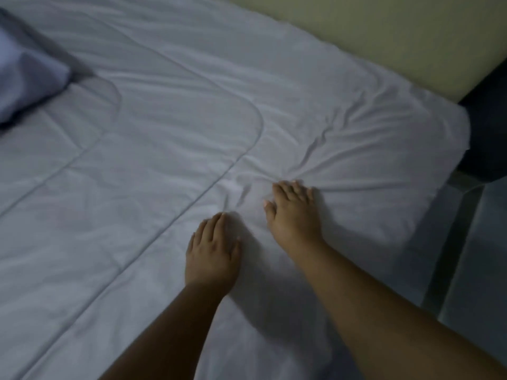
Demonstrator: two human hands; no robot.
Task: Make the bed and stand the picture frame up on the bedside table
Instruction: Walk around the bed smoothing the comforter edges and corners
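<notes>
White duvet [170, 149] covers the bed, creased w/ folds fanning out near its far corner. Left hand [212, 255] and right hand [295, 215] lie flat on the cloth, fingers [286, 192] spread, gripping nothing. Pillow [30, 78] at upper left. Frame & tabletop not in view. Risk: a push toward the corner may bunch folds tighter or drag the edge off the mattress, since loose cloth slides.

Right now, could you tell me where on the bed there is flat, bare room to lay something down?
The widest free patch is the smooth quilt between the pillow and the left hand. The far strip along the wall is also bare. The corner beyond the right hand is bunched with wrinkles, and both hands press there.
</notes>
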